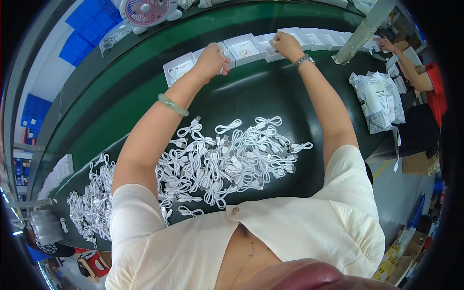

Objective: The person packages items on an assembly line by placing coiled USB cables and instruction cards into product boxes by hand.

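Observation:
My left hand [211,61] is closed around coiled white USB cables, with a white loop [223,52] showing past its fingers. It hovers over the near edge of the row of open white boxes. Farther right, my right hand [287,46] has its fingers pinched together over another open box [274,57]; some white shows by the fingertips, too small to tell. Between the hands stands an open white box [244,48] with a small print inside. At the row's left end, a box [179,69] has a white cable in it. A large pile of bundled white USB cables [227,162] lies nearer me.
More cables [94,203] are heaped at the left. A post [361,36] rises by the boxes on the right, near a white plastic bag [379,101]. Another person's hand [386,46] reaches the row's far right end. A pink fan [147,9] stands at the back left.

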The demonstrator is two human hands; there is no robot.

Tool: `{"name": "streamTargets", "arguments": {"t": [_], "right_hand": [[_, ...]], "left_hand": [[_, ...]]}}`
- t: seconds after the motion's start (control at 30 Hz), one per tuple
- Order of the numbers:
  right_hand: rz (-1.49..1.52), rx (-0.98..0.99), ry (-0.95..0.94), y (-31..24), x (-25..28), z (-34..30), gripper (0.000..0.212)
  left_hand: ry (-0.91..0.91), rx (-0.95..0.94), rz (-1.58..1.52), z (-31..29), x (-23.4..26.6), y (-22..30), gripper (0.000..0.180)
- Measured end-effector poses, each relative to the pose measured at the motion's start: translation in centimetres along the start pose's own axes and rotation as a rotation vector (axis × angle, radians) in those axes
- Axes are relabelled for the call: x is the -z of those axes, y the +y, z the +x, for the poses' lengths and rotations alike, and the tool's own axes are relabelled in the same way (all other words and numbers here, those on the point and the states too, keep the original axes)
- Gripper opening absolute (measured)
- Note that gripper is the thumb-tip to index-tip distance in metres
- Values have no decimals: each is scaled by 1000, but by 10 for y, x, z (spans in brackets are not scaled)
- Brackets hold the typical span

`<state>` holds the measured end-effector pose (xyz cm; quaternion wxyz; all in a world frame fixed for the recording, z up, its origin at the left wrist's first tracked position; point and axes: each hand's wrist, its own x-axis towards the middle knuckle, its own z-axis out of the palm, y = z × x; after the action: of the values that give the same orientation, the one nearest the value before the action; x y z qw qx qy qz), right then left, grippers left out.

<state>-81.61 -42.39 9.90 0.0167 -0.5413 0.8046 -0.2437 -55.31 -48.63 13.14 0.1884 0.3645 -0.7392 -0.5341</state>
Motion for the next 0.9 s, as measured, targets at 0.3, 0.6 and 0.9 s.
{"name": "streamTargets", "arguments": {"t": [0.3,0.6,0.9], "right_hand": [[-106,172,-111,-13,-31,17,25],[40,223,-150,-25,-28,3,24],[79,249,-234,-35,-30,-1,34]], "left_hand": [[306,-130,229,72,-22,-8,27],[421,-48,639,81,-35,-11,20],[211,-511,1123,42,-22,-25,27]]}}
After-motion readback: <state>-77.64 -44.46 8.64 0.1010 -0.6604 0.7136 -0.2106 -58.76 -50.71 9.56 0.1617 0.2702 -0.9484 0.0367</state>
